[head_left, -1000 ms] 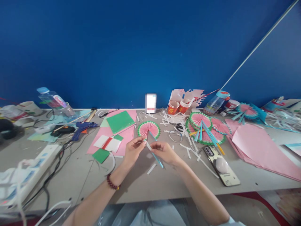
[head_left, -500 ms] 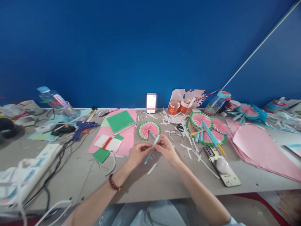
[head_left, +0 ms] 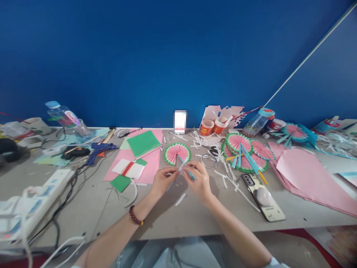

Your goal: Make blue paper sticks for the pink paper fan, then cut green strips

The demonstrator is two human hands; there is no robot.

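My left hand (head_left: 164, 180) is closed, with thumb and fingertips pinching a thin pale strip (head_left: 182, 163). Its light-blue lower end shows beneath those fingers. My right hand (head_left: 199, 180) is closed at the same strip from the other side, its fingertips almost touching the left ones. A blue stick (head_left: 191, 175) shows by the right fingers, leading up toward a pleated pink fan with a green-and-white rim (head_left: 181, 150), which lies spread on the table just beyond both hands. The fan's lower part is partly hidden by the strip and the right hand.
Left lie pink sheets (head_left: 153, 163), green paper (head_left: 143, 143), a blue glue gun (head_left: 97, 150) and a power strip (head_left: 52, 197). Right are scissors (head_left: 214, 150), white paper scraps, finished fans (head_left: 239, 143), a phone (head_left: 263, 197) and pink sheets (head_left: 309, 175). Paper cups (head_left: 206, 127) stand behind.
My right hand has turned, its fingers now curled more over the strip, and a blue stick shows beside them. The strip has shifted slightly left and down. The fan stays put.
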